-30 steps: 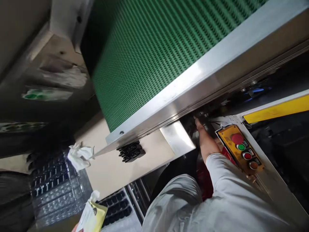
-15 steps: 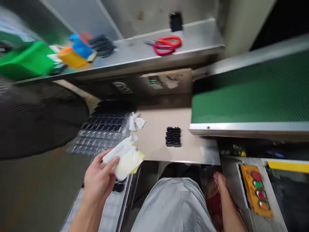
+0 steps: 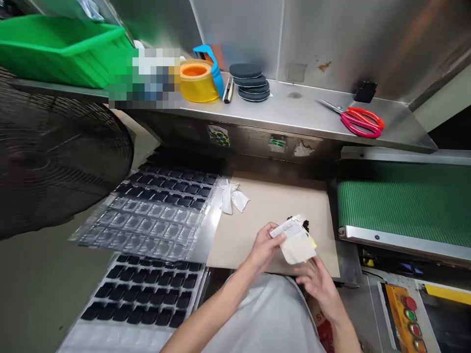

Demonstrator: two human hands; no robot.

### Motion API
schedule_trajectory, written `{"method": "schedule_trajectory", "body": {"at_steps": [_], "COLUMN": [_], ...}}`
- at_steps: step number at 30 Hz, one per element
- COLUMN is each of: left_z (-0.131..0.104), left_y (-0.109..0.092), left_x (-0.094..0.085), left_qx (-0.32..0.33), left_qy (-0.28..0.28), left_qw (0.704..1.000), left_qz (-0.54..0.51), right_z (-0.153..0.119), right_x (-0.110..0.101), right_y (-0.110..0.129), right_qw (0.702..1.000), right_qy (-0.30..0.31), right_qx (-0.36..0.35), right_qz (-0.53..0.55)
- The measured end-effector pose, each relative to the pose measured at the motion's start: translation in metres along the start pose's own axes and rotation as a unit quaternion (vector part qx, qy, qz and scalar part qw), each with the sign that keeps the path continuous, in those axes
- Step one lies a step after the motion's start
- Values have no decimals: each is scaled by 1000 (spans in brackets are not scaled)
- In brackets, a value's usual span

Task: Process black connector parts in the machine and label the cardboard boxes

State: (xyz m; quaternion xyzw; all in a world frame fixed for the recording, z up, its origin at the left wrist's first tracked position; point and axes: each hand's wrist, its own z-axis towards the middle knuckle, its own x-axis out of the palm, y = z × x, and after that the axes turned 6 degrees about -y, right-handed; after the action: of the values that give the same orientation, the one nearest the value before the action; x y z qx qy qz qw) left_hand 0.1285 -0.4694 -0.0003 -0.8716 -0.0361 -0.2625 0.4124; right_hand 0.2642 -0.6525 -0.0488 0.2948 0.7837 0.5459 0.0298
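Observation:
A small stack of white and yellow paper sheets (image 3: pixel 297 246) is pinched between the thumb and fingers of my left hand (image 3: pixel 265 249), above the front part of the beige work board (image 3: pixel 243 240). Close to the lower right corner of the sheets is my right hand (image 3: pixel 319 287), its fingers apart and slightly blurred; I cannot tell whether a fingertip touches the paper. Black small parts (image 3: pixel 305 225) on the board show just behind the sheets, which cover most of them. Crumpled white paper scraps (image 3: pixel 233 196) lie at the board's left side.
Clear trays (image 3: pixel 147 215) with black pieces stand left, beside a large fan (image 3: pixel 55 152). A metal shelf (image 3: pixel 294 110) holds red-handled scissors (image 3: pixel 362 121), a yellow tape roll (image 3: pixel 198 83), black discs (image 3: pixel 250 83) and a green bin (image 3: pixel 66 54). A green conveyor (image 3: pixel 405 201) runs at right.
My left hand has carried the paper sheets rightward, from beside the trays to over the board. My right hand has risen from beside my lap towards the sheets. The view has turned left.

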Motion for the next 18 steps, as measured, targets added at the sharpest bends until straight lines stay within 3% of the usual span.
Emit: {"method": "schedule_trajectory", "body": {"at_steps": [3, 7, 10, 14, 16, 18], "left_z": [10, 42, 74, 131, 171, 213], "left_y": [-12, -43, -65, -116, -151, -183], "left_x": [-18, -44, -52, -33, -17, -2], "left_qx": [-10, 48, 84, 119, 123, 116], "left_qy": [34, 57, 92, 122, 120, 118], "left_qw": [999, 991, 971, 930, 921, 918], "left_qz": [6, 112, 202, 324, 350, 361], "right_z": [69, 127, 152, 192, 221, 254], "right_x": [67, 106, 117, 119, 115, 109], "right_y": [45, 75, 98, 133, 149, 166], "right_qw": [995, 982, 973, 952, 939, 910], "right_qy": [0, -39, -9, 21, -18, -101], "right_qx": [-26, -31, -44, -72, -106, -180], "right_qz": [-92, -183, -224, -298, -326, -360]}}
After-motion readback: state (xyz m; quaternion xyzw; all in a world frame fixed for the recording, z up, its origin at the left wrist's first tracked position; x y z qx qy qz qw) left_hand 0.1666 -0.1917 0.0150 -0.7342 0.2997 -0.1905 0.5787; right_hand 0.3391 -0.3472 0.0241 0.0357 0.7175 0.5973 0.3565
